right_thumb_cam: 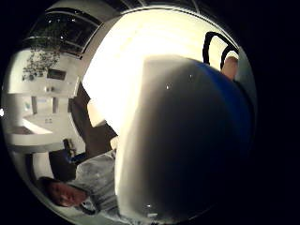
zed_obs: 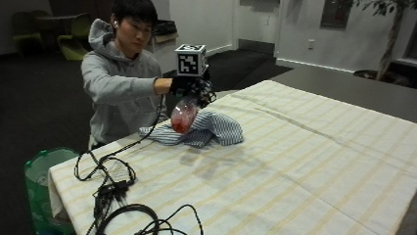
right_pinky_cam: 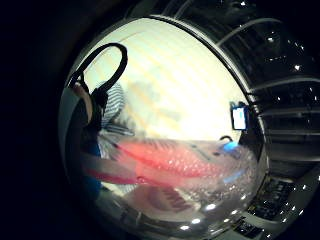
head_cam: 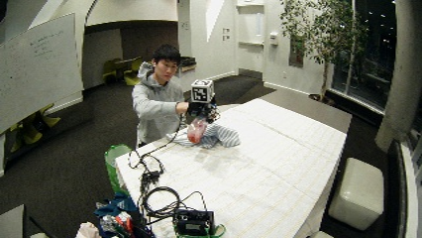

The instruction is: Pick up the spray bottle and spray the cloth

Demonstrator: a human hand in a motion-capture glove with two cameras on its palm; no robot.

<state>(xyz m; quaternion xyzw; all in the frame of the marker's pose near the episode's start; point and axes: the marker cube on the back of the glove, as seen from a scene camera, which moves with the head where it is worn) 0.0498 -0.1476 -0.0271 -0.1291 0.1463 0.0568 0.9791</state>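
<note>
Table [zed_obs: 365, 93] under striped tablecloth [zed_obs: 293, 161]; on it, crumpled cloth [zed_obs: 208, 129] and cables [zed_obs: 117, 191]

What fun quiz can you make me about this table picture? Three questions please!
1. True or false: the spray bottle stands on the tablecloth.
2. What holds the bottle? A) gloved right hand B) a bare hand C) nothing
3. What striped thing lies under the bottle?

Key: 1. False, it is lifted, tilted above the cloth. 2. A. 3. The cloth.
</note>
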